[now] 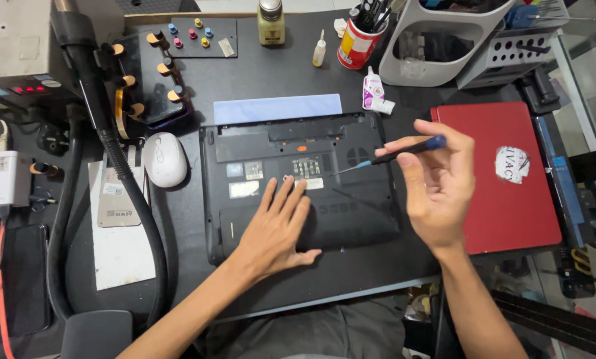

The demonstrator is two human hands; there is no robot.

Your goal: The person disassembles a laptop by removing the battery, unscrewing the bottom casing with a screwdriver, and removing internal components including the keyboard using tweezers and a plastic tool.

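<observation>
**Hands on an upturned laptop**

A white mouse (164,159) lies at 9 o'clock of the black laptop (298,186). The left hand (275,229) rests open and flat on its underside. At 3 o'clock, the right hand (438,183) pinches a blue-handled screwdriver (394,154), beside a red laptop (511,176).

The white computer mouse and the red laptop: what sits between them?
In the head view, the upside-down black laptop lies between the white computer mouse and the red laptop.
</observation>
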